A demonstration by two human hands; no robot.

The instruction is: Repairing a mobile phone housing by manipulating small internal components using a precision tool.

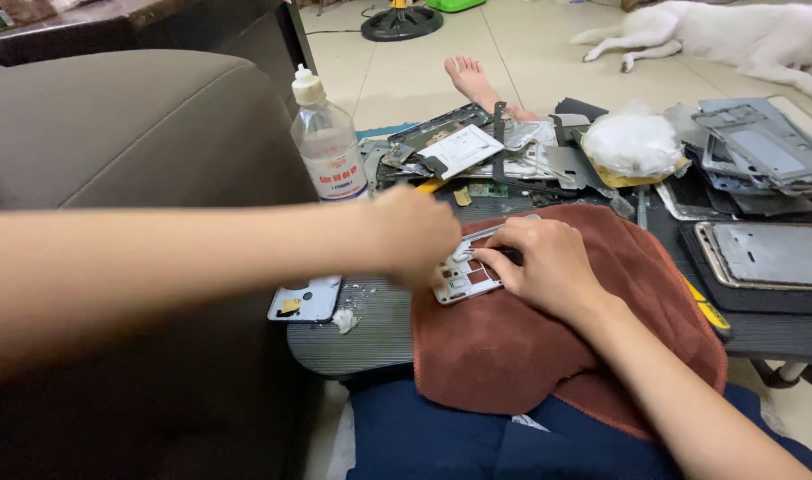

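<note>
We are looking down at a brown towel [512, 347] spread over the near edge of a low ribbed table [370, 333], and both of our hands meet on it. Our right hand [548, 267] presses flat on a silvery phone frame [464, 276], fingers spread narrowly along its far edge, pinning it to the towel. Our left hand [415, 233] comes in from the left, blurred — its fingers are curled at the frame's left end, but we cannot tell what, if anything, they pinch.

Just left of the towel lies a small grey back cover [306, 299] with white crumbs beside it. Farther back stands a clear plastic bottle [328, 142] with a white cap. Beyond the hands sits a heap of dismantled phone parts [486, 156], and at far right a stack of metal frames [761, 151]. On the tiled floor beyond — a bare foot [472, 80] and a white dog [735, 36] lying down.
</note>
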